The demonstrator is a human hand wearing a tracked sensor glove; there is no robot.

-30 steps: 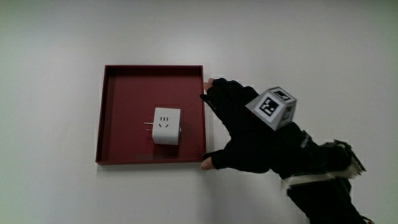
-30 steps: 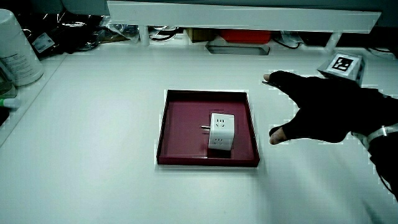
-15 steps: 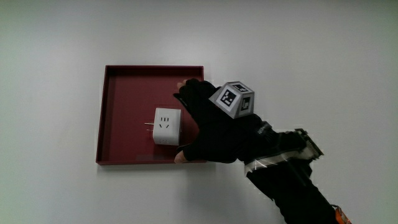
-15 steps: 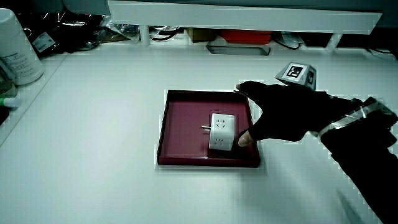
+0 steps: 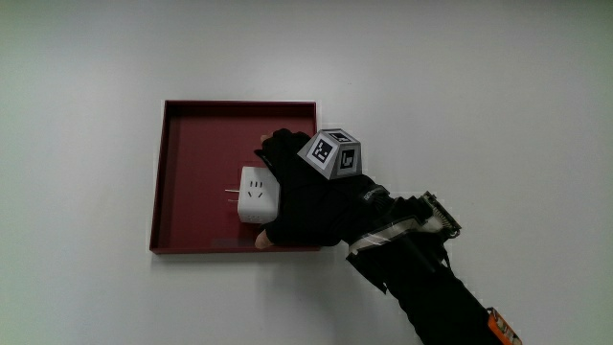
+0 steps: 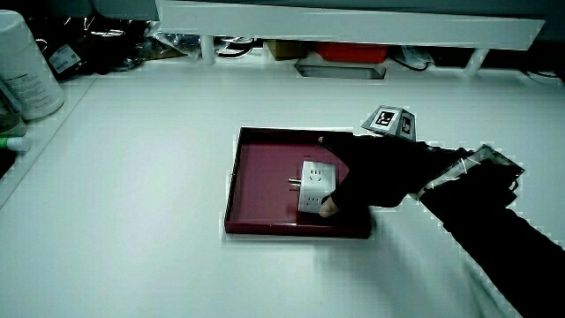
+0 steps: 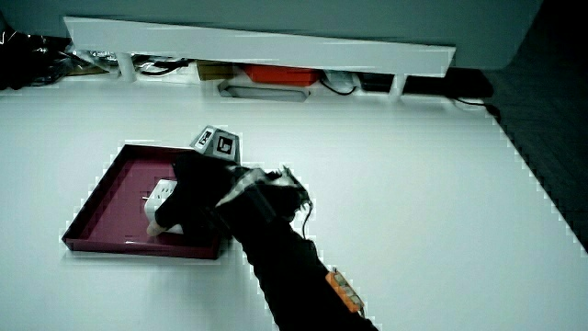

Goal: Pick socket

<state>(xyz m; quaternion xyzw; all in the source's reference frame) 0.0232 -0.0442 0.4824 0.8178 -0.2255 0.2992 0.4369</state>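
Note:
A white cube-shaped socket (image 5: 251,195) with metal prongs lies in a shallow dark red tray (image 5: 192,134) on the white table. The hand (image 5: 297,196) reaches into the tray and covers one side of the socket, with fingertips at the socket's edge farther from the person and the thumb at its nearer edge. The socket still rests on the tray floor. In both side views the socket (image 6: 311,181) (image 7: 161,198) shows beside the hand (image 6: 371,172) (image 7: 197,198), the thumb pressed against it. The patterned cube (image 5: 332,153) sits on the hand's back.
A low white partition (image 6: 353,18) runs along the table, with cables and a red item (image 6: 351,51) under it. A white bottle (image 6: 22,71) stands at the table's edge. The forearm (image 5: 431,287) crosses the table from the tray toward the person.
The hand moved from beside the tray into it and its fingers and thumb closed around the socket. The socket has turned slightly on the tray floor.

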